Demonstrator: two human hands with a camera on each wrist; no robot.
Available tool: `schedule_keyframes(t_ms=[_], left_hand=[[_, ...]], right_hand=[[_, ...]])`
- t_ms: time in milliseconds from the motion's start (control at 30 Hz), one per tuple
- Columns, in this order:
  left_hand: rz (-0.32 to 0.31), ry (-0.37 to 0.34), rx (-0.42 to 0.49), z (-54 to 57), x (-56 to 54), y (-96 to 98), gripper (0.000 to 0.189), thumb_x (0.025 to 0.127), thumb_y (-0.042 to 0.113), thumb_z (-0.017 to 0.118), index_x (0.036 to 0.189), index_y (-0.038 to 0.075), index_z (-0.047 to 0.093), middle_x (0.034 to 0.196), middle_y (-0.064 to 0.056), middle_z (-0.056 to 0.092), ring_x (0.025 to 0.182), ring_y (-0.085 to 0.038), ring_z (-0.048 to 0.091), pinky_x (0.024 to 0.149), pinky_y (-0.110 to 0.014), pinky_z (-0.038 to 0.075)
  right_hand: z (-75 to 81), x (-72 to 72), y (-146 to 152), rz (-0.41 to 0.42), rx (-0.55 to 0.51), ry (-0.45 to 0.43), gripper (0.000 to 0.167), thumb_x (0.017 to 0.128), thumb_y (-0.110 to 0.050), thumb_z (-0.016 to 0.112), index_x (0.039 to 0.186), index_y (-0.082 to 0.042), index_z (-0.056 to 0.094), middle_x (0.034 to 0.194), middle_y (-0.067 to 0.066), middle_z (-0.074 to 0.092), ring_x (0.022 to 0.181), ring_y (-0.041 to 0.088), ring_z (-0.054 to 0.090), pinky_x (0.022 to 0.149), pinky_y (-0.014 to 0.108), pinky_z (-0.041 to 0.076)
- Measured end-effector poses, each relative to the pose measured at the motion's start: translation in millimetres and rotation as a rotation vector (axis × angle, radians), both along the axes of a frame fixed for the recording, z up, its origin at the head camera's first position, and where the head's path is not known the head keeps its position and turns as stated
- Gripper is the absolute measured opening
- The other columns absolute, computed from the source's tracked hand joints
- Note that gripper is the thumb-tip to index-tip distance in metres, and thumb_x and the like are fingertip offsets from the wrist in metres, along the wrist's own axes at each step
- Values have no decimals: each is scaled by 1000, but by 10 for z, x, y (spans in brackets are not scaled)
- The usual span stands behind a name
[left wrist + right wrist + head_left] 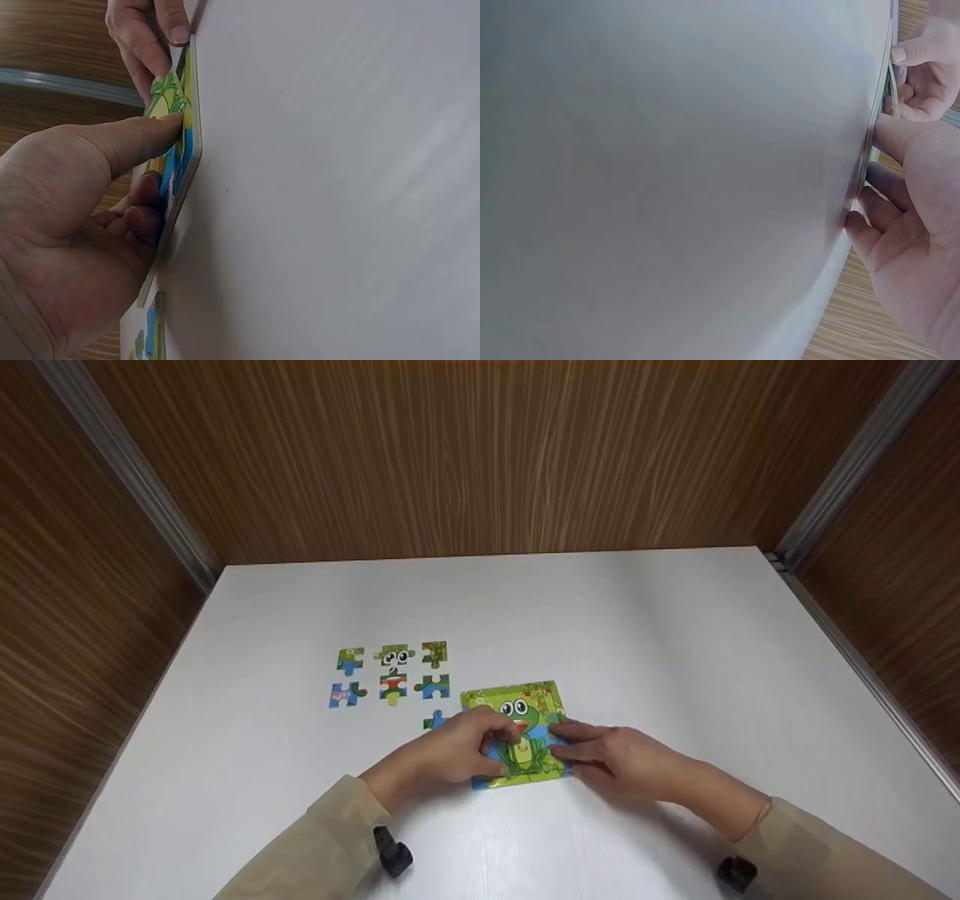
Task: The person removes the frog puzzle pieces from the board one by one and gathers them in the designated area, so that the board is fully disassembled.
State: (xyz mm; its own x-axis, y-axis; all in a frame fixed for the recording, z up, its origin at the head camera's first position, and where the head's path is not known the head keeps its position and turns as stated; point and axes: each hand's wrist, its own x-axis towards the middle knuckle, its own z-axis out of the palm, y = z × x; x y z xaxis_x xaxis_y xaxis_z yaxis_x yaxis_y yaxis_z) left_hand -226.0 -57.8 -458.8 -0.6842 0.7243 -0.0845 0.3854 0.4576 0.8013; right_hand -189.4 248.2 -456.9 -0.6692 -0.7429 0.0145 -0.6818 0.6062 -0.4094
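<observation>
A square puzzle board (511,690) with a frog picture lies on the white table. My left hand (457,746) is over its left half, with thumb and forefinger pinching a puzzle piece (165,99) that shows the frog's yellow belly and green legs. The left wrist view shows this piece tilted against the board, one side raised. At the board's right edge, my right hand (626,757) rests its extended fingers (581,729) on the border, the thumb near the lower right corner. The left hand partly hides the frog and a loose piece (433,720).
Left of the board, several loose pieces lie spaced in rows, among them an eyes piece (395,658), a mouth piece (392,687) and a blue corner piece (343,695). Wood-grained panels (480,457) enclose the table's back and sides.
</observation>
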Motion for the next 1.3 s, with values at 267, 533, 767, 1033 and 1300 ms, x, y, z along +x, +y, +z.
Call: schedule_keyframes(t_ms=[267,533,767,1033,1300], left_hand=[[19,19,17,-15,35,22,28,89,2,80,112,14,68,111,-4,60,85,-12,53,77,-28,47],[42,-2,39,-12,70,40,29,90,0,78,113,14,67,112,0,62,89,-15,56,78,-28,49],[57,-25,74,-27,91,66,32,91,-3,74,115,17,68,103,3,66,86,-12,58,74,-26,49],[53,-61,94,-24,93,65,30,90,-2,74,116,12,70,100,1,66,81,-10,57,73,-27,49],[87,-66,78,-13,101,100,38,82,16,93,114,12,72,100,2,67,86,-12,61,78,-27,51]], right_hand=[[-12,-4,13,16,-22,19,40,103,-9,69,143,-9,68,158,12,53,145,33,49,106,49,51],[-18,-11,23,18,-14,15,41,103,-9,69,144,-9,67,158,13,52,145,34,49,106,49,51],[-12,-11,19,18,-8,19,41,103,-9,69,145,-9,66,159,13,52,145,34,49,107,49,50],[-19,-8,7,11,-1,9,42,104,-10,68,145,-10,65,159,12,52,145,34,49,108,49,49],[-22,2,12,12,-24,27,41,103,-9,68,144,-9,66,158,12,53,144,33,51,105,48,52]])
